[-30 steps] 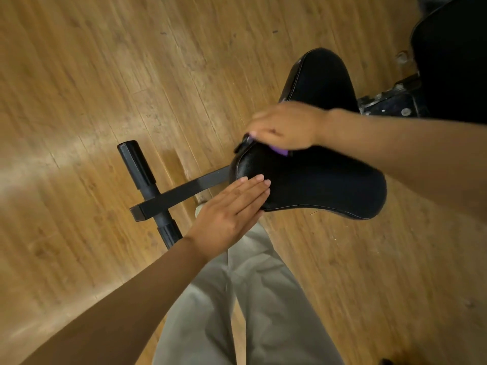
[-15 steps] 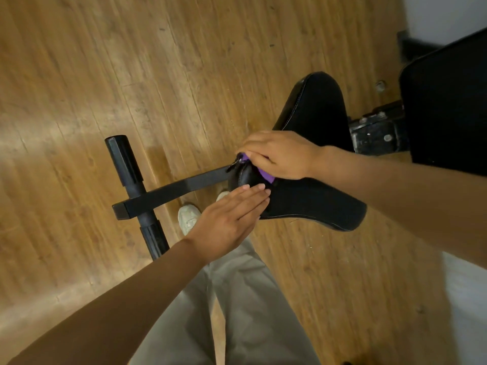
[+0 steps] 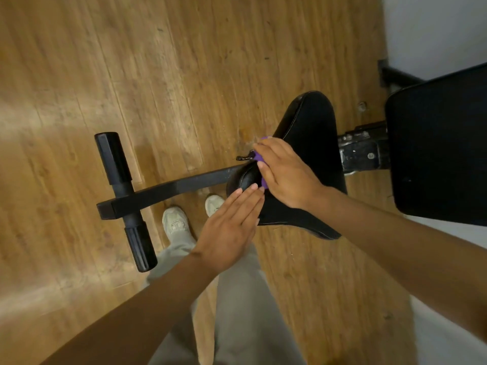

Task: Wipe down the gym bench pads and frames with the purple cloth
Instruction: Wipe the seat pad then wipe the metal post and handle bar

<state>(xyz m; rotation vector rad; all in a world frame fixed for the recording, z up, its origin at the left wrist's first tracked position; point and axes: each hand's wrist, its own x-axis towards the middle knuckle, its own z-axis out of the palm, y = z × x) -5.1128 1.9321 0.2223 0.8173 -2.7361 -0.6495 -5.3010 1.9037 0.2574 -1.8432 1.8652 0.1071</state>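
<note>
Pressing the purple cloth (image 3: 263,181) onto the seat pad (image 3: 311,133) nose, your right hand (image 3: 287,175) curls over it; your left hand (image 3: 229,227) lies flat alongside. Beyond your fingertips the black frame bar (image 3: 184,184) and foot roller (image 3: 113,156) extend; back pad (image 3: 437,148) sits past your right wrist.

head view | from above, facing steeply down | close over seat pad (image 3: 311,143), floor (image 3: 131,75)
</note>
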